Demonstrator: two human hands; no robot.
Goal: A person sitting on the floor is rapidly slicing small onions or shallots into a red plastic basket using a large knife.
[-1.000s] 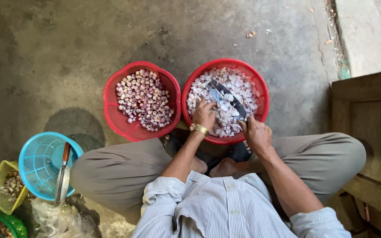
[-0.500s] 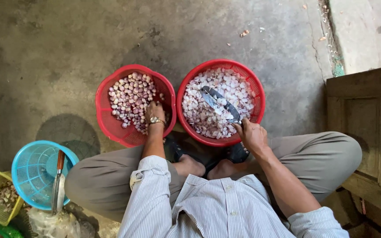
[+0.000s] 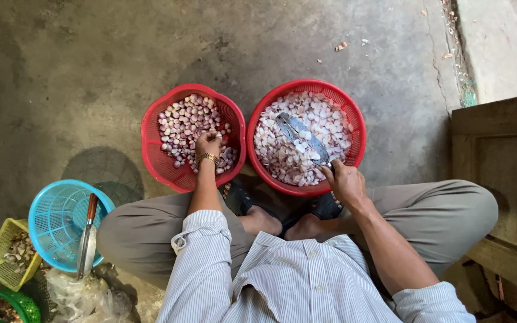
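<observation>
Left hand (image 3: 208, 145) has gone deeper into the left red basket (image 3: 152, 128), fingers closing on unpeeled shallots (image 3: 182, 122); right hand (image 3: 345, 181) clamps the knife (image 3: 301, 139) over the right basket (image 3: 354, 128) — blade unwatched, could slip.

Left hand (image 3: 209, 145) fingertips buried among cloves; green basket (image 3: 1, 305) cut by frame edge, contents unclear.

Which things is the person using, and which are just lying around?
In use:
left hand in the left red basket of shallots
right hand holding a knife over the right red basket

Lying about:
blue basket with a second knife
yellow basket
green basket
</observation>
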